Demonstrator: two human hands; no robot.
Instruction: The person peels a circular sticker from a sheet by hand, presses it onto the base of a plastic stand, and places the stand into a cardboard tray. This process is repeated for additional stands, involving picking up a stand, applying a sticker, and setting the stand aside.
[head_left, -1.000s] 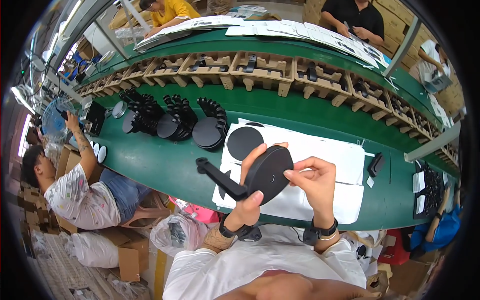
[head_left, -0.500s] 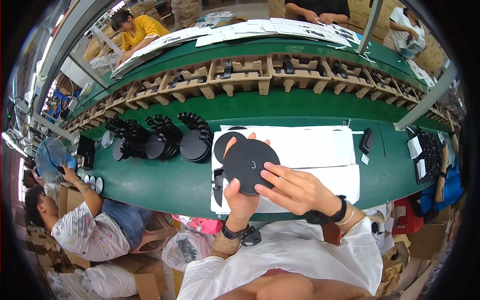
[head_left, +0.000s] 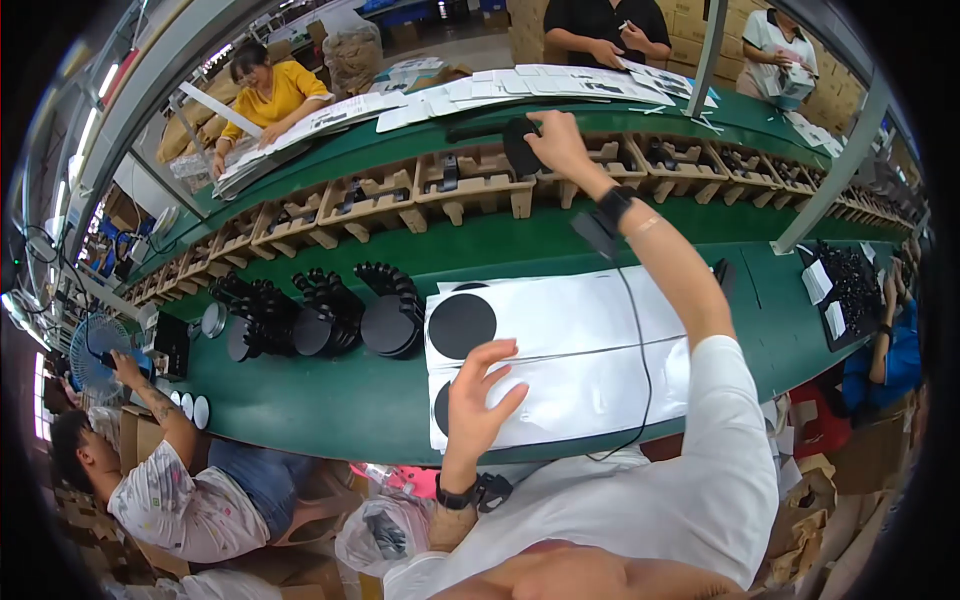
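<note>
My right hand (head_left: 562,148) is stretched far forward over the row of cardboard trays. Its fingers are closed on a black round base (head_left: 519,147), tilted on edge above one tray, with a dark stalk reaching to its left. My left hand (head_left: 480,402) is held over the white sheet (head_left: 570,405), fingers spread and nothing in them. Beside its fingertips a flat black disc (head_left: 462,326) lies on the sheet. A second black disc (head_left: 441,405) is partly hidden behind the left hand, and a third (head_left: 470,287) shows only an edge.
Black round bases with stalks (head_left: 390,320) stand stacked on the green bench (head_left: 290,390) to the left. Moulded trays (head_left: 365,200) line the bench's back. A black cable (head_left: 645,350) hangs from my right wrist. Metal posts (head_left: 840,180) rise at the right. Other people work around.
Both hands held a black disc over the sheet before. My left hand has let go and opened; my right hand has moved forward to the trays, gripping a black round base.
</note>
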